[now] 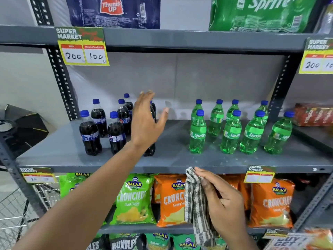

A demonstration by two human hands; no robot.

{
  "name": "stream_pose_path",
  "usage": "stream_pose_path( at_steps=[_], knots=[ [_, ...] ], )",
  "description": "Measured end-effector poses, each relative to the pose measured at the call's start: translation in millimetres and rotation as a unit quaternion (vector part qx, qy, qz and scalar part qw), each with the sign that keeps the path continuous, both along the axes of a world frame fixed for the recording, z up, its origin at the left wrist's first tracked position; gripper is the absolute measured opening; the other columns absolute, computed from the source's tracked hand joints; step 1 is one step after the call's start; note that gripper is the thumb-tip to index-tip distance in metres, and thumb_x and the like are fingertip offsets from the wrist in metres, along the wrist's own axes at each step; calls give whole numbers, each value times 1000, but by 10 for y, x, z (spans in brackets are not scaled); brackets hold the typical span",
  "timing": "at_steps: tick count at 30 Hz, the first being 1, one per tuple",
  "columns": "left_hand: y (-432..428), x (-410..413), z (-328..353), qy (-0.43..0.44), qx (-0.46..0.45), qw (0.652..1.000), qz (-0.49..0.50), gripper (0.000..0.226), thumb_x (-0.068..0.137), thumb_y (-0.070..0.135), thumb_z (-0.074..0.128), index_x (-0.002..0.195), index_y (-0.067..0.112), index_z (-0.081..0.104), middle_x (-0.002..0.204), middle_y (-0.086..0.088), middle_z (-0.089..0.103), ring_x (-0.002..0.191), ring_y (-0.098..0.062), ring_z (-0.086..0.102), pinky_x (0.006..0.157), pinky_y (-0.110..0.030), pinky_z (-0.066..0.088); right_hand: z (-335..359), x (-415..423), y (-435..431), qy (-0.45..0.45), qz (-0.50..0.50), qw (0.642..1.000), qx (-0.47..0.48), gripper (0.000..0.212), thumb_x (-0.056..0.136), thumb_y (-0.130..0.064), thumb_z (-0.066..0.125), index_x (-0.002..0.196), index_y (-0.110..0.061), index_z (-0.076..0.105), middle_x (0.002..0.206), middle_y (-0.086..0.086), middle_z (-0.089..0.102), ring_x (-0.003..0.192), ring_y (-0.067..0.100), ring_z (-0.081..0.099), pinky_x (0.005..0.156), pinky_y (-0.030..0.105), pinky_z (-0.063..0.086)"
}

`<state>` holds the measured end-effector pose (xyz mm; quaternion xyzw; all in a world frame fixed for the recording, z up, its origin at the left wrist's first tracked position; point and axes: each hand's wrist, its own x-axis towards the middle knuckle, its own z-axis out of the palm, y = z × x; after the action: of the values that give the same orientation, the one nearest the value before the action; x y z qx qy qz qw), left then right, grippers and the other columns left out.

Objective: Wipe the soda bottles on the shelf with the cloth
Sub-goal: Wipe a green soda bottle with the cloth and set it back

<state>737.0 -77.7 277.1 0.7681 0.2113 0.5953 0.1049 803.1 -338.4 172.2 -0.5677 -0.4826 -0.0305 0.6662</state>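
Observation:
Several dark cola bottles (90,136) with blue caps stand on the left of the grey shelf (173,159). Several green Sprite bottles (231,136) stand on its right. My left hand (146,121) is raised over the shelf with fingers spread, in front of the rightmost cola bottles, which it partly hides. It holds nothing. My right hand (221,201) is below the shelf's front edge and grips a striped grey-and-white cloth (195,204) that hangs down.
Green and orange chip bags (133,199) fill the shelf below. Shrink-wrapped Thums Up (115,11) and Sprite packs sit on the top shelf. Price tags (83,47) hang from the shelf edges. A wire cart (16,213) stands at the lower left.

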Motion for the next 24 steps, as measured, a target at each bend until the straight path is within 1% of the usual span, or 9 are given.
stream_pose_path(
  at_steps=[2,3,5,7,10,13,17,21,24],
  knots=[
    [-200,160,70,20,108,993,-47,54,94,36,62,139,9,47,150,-12,49,147,-25,32,120,-45,25,-5,5,-4,5,-8,1000,7,32,92,-12,62,116,-31,73,119,-22,73,116,0,68,96,13,51],
    [-299,258,84,45,106,990,-79,56,95,36,61,142,9,45,152,-11,47,148,-23,31,121,-44,25,-12,7,-5,7,-11,1000,8,33,92,-11,62,116,-31,73,119,-23,73,116,-1,67,96,12,51],
    [-454,467,72,115,1,983,-143,68,95,44,59,150,12,35,159,-8,39,149,-19,27,121,-35,22,-33,25,-32,10,-15,1000,1,35,94,-8,61,117,-32,73,119,-24,73,117,-2,66,96,11,50],
    [-514,667,49,184,-136,954,-192,77,93,53,59,154,19,27,162,-2,33,149,-18,26,115,-27,22,-56,62,-88,5,-22,1000,-8,38,95,-2,61,118,-31,73,120,-23,73,118,-1,66,96,11,50],
    [-448,913,-42,185,-294,902,-256,58,89,60,63,138,39,40,134,32,47,136,-16,41,91,-12,34,-61,110,-196,-12,-48,999,4,29,97,-13,61,119,-28,74,122,-21,73,119,0,65,98,13,50],
    [-354,1105,-89,147,-371,872,-285,62,86,62,64,137,31,50,133,15,57,129,-16,52,91,-24,42,-28,155,-328,-9,-79,997,10,28,96,-29,57,118,-34,75,121,-21,73,120,1,66,98,13,50],
    [-305,1244,-109,137,-378,868,-290,36,81,68,64,108,45,68,114,12,70,111,-15,64,87,-27,49,-53,212,-467,-3,-99,995,0,30,97,-21,62,121,-37,71,121,-21,73,119,2,66,99,15,50],
    [-326,1337,-100,137,-356,870,-311,57,84,62,63,131,31,64,134,11,63,127,-11,55,99,-24,39,-51,250,-494,-5,-126,992,4,33,94,-15,64,114,-38,75,117,-23,74,116,1,68,97,17,52],
    [-375,1289,-63,141,-323,876,-330,58,81,67,62,129,34,66,135,17,63,127,-1,54,112,-31,38,-40,289,-480,-44,-169,985,14,27,94,-11,66,110,-29,78,117,-22,74,114,-1,68,95,13,52]
  ],
)
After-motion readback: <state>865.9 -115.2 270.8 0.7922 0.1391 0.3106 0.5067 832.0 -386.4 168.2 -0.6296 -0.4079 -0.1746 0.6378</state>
